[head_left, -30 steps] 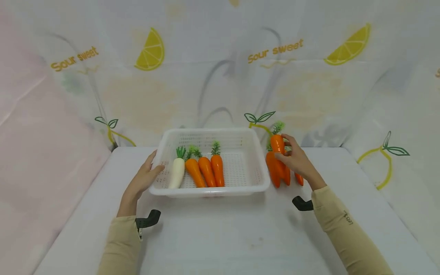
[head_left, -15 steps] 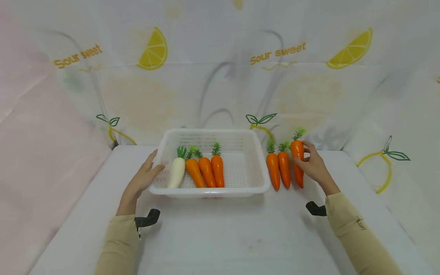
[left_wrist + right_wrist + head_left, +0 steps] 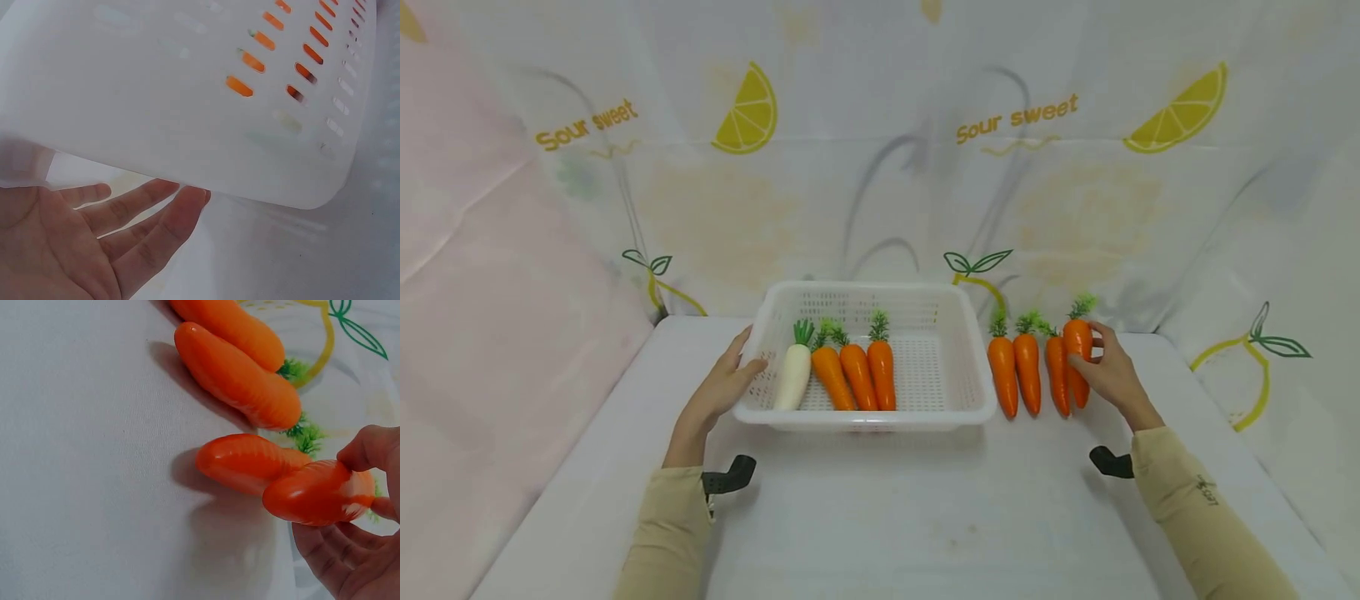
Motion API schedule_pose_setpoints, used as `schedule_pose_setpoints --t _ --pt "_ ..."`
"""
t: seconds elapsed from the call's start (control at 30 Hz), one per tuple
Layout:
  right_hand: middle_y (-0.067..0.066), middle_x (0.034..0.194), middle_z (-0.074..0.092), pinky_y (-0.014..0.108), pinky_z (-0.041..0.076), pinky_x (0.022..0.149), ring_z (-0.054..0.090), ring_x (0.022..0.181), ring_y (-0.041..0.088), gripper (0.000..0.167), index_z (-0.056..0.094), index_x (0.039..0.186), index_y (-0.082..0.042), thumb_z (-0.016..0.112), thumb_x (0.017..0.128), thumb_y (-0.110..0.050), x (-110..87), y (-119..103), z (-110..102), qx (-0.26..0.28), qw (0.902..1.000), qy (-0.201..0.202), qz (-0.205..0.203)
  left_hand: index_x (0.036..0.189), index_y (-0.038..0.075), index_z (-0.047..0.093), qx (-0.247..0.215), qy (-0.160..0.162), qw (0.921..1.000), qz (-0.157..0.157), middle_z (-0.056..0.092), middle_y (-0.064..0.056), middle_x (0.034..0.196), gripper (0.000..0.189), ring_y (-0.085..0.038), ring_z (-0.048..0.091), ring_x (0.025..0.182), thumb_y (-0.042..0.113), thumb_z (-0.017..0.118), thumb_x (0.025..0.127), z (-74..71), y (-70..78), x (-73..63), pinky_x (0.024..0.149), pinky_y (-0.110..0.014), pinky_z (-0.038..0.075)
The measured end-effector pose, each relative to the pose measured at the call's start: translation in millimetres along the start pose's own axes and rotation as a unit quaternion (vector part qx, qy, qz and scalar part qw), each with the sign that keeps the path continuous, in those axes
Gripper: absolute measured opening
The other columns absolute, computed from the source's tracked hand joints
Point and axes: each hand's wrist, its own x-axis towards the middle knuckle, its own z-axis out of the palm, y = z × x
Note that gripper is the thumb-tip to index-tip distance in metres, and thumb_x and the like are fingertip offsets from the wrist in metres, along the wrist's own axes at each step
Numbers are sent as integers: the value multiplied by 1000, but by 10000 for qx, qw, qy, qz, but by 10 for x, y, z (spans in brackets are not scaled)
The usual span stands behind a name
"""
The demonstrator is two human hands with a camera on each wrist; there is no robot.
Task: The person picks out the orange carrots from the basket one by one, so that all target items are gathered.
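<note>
My right hand [image 3: 1108, 371] pinches an orange carrot [image 3: 1078, 342] with a green leafy top between thumb and fingers. The carrot overlaps another carrot [image 3: 1057, 375] in the head view; in the right wrist view, the held carrot [image 3: 319, 494] hangs above the cloth, its tip over its neighbour [image 3: 244, 461]. At the left end of a white perforated plastic basket [image 3: 865, 418], my left hand [image 3: 718, 390] holds the rim, thumb over the edge. Its fingers [image 3: 147, 247] lie under the basket's rim in the left wrist view.
Inside the basket lie a white radish [image 3: 793, 377] and three carrots, one being the rightmost carrot [image 3: 882, 375]. Two more carrots, the nearer-to-basket carrot [image 3: 1003, 375] and its neighbour [image 3: 1027, 373], lie right of it. A printed cloth backdrop [image 3: 880, 192] rises behind the white table [image 3: 880, 517].
My right hand has moved right from the carrots beside the basket to the end of the row, and now holds a carrot there. The left hand stays at the basket's rim.
</note>
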Motion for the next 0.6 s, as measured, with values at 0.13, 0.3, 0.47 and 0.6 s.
schedule_pose_setpoints --t 0.13,0.3,0.47,0.6 --pt "39 141 28 56 44 89 44 113 49 78 4 150 1 48 94 -33 2 51 -4 -26 10000 19 85 154 21 2 13 3 10000 -22 33 -27 147 67 -42 52 117 25 40 99 6 -4 -3 82 -42 47" --pt "38 142 26 58 41 92 41 116 49 78 4 149 3 46 95 -35 46 137 25 -52 9997 -24 255 154 20 1 76 24 9999 -65 33 -27 147 67 -41 51 118 25 39 99 -8 -28 -13 85 -43 45" --pt "38 143 25 59 38 96 37 121 49 79 4 149 2 47 95 -37 50 211 45 11 9990 -92 434 154 19 1 59 -1 10000 3 34 -28 146 67 -42 51 117 23 39 99 -17 -17 -14 85 -43 44" --pt "38 142 26 58 38 96 38 121 50 79 7 148 3 48 95 -38 28 270 58 -21 9991 -109 405 154 19 2 89 -6 10000 15 37 -29 144 66 -42 54 114 23 39 98 -4 -6 0 81 -41 46"
